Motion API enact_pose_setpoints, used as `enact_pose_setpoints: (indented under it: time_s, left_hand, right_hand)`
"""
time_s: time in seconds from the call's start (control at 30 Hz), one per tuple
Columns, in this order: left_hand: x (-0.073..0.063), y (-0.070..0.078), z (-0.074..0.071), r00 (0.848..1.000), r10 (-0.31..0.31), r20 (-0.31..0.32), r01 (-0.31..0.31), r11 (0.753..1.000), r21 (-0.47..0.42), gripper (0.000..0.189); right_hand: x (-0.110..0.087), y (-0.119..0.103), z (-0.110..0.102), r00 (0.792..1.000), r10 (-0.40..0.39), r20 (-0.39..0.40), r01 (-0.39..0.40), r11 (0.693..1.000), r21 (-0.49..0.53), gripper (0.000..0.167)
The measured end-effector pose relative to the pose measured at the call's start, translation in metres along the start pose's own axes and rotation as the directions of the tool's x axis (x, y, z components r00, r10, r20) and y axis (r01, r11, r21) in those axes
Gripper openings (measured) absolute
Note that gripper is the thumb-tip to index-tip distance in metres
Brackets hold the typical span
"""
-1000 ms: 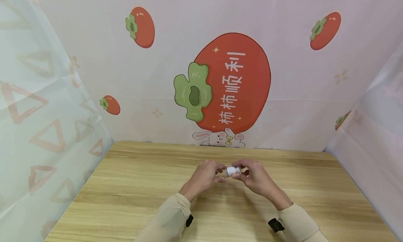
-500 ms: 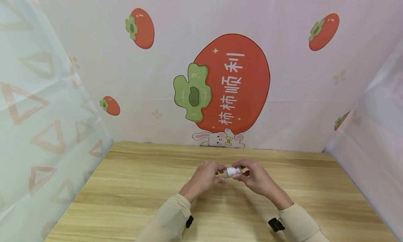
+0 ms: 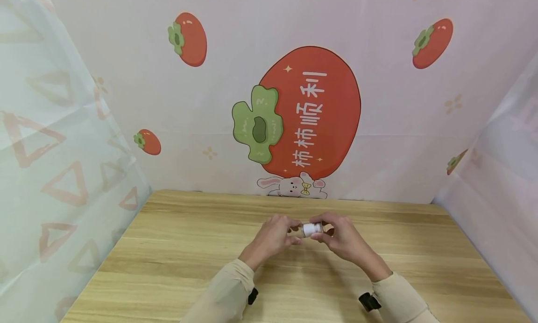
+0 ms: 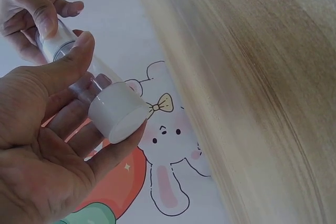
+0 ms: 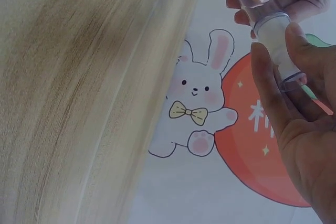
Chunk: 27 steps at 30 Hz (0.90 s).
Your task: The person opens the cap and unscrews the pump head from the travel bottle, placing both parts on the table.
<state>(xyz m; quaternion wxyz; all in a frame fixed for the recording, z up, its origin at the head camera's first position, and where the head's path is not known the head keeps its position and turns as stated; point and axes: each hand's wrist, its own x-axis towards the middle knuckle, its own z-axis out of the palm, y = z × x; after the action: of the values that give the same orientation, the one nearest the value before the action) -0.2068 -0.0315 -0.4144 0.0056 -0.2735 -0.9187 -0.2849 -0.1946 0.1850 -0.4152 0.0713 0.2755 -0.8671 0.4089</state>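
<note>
Tan wood-grain table (image 3: 176,248): six o'clock.
Left hand (image 3: 273,235): pinches clear-and-white plastic-looking cylinder (image 3: 312,228), nine-o'clock end.
Right hand (image 3: 343,236): pinches its three-o'clock end.
Drop risk: uneven pull might slip it.

Your container (image 3: 310,228): clear walls, white section, white end cap (image 4: 113,114). Your sleeves (image 3: 222,290): plain cream; your wrist pieces (image 3: 370,302): black. Tabletop (image 3: 176,253) under you: yellow-tan, streaked with browner wood grain. Backdrop (image 3: 126,38) you face: pale pinkish white, printed with orange-red persimmons (image 3: 338,122), green-topped, biggest bearing white characters (image 3: 308,132). Rabbit (image 3: 290,187) print: white, dark outline, pink inner ears (image 4: 167,182), yellow bow (image 4: 156,107). Side cloth (image 3: 18,197) on your left: whitish, faded pink-red outlined triangles (image 3: 44,241).
</note>
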Motion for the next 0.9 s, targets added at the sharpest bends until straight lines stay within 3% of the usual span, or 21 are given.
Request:
enact_pose_setpoints:
  time_s: [0.7,0.9]
  left_hand:
    - [-0.005,-0.007,-0.002,0.998,-0.035,-0.047,0.034,0.999,-0.011,0.033]
    - [-0.007,-0.012,-0.002,0.997,-0.057,-0.056,0.056,0.998,-0.010,0.035]
  right_hand:
    - [-0.001,0.002,-0.008,0.999,-0.036,-0.021,0.035,0.998,-0.054,0.033]
    - [-0.006,0.003,-0.013,0.999,-0.013,-0.045,0.010,0.997,-0.073,0.036]
